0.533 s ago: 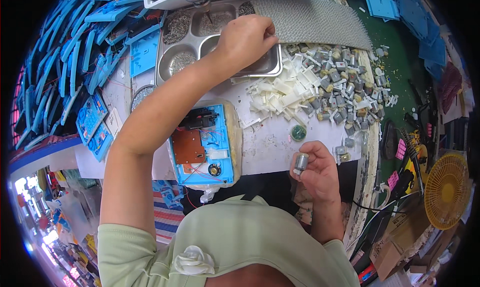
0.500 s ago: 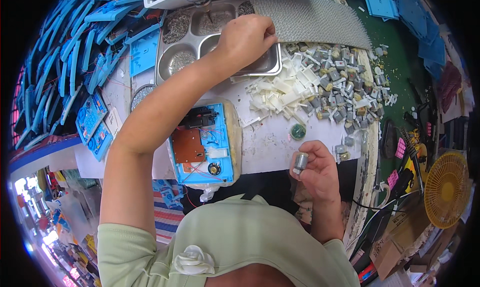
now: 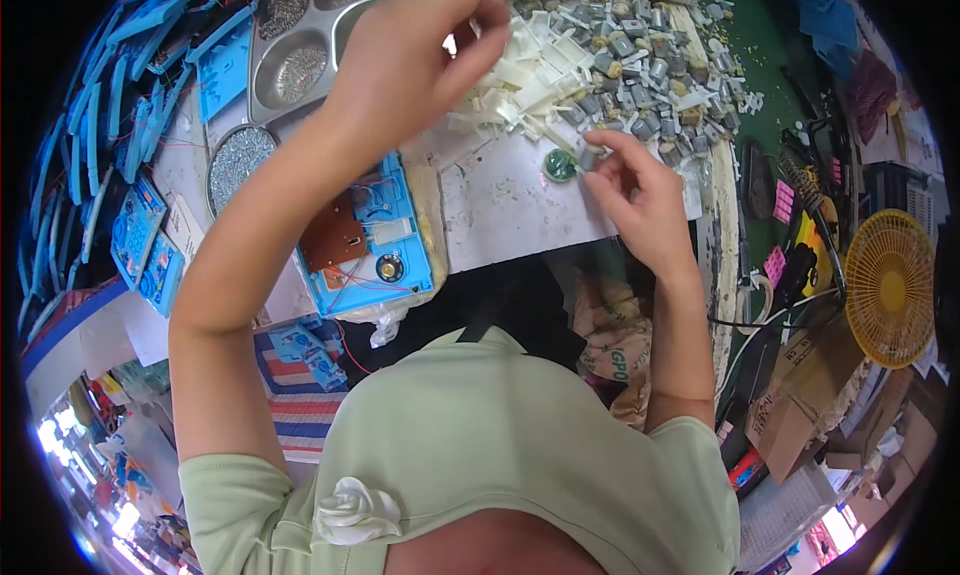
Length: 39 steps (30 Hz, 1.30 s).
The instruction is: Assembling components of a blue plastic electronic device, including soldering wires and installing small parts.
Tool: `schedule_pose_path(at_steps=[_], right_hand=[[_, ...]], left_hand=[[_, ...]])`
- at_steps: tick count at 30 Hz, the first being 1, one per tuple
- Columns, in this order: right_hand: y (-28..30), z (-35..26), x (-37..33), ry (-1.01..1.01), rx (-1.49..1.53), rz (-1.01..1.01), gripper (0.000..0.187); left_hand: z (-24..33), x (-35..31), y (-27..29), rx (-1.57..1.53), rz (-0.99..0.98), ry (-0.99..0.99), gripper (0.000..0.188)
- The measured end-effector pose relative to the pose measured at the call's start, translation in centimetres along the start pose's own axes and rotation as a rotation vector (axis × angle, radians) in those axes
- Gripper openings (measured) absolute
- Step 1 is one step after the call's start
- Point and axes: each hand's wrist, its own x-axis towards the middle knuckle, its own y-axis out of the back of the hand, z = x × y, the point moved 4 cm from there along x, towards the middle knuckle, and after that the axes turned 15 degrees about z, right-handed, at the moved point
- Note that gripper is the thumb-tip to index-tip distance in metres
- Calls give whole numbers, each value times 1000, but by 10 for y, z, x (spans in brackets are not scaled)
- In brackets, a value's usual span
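"Where the bench [image 3: 505,220] comes nearest you, what lies there?"

"An open blue plastic casing [image 3: 412,250], brown panel [image 3: 335,245] inside."

"State both grips."

"My right hand [image 3: 640,195] pinches a small grey motor [image 3: 587,156], just beside a round green container [image 3: 560,165]. Farther out, my left hand [image 3: 425,60] is raised, blurred, fingers curled; I cannot tell whether it grasps anything."

"Beyond?"

"White plastic brackets [image 3: 535,70], piled motors [image 3: 645,50] to their right, a steel compartment tray [image 3: 320,27] to the left."

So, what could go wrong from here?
The right hand pinches a small grey motor near the green round container; it might slip.
The left forearm hangs over the open blue casing and could bump it.
Loose motors spread to the right edge of the table; a knock may scatter some.
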Motion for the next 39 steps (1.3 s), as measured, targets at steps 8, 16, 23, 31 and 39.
schedule_pose_path(at_steps=[8, 16, 23, 31, 39], right_hand=[[-17, -20, 21, 364, -365, -166, 34], [-16, -29, 10, 40, -144, -183, 37], [-99, -62, -48, -417, 817, -385, 50], [-108, -62, -45, -423, 727, -465, 50], [-98, -88, -43, 408, 165, -245, 56]], left_hand=[[17, -114, 49, -501, -141, 677, 10], [21, -162, 49, -575, -11, 765, 12], [22, -173, 42, -579, 146, 733, 19], [23, -175, 50, -597, 69, 734, 27], [22, -177, 58, -300, 200, 249, 27]])
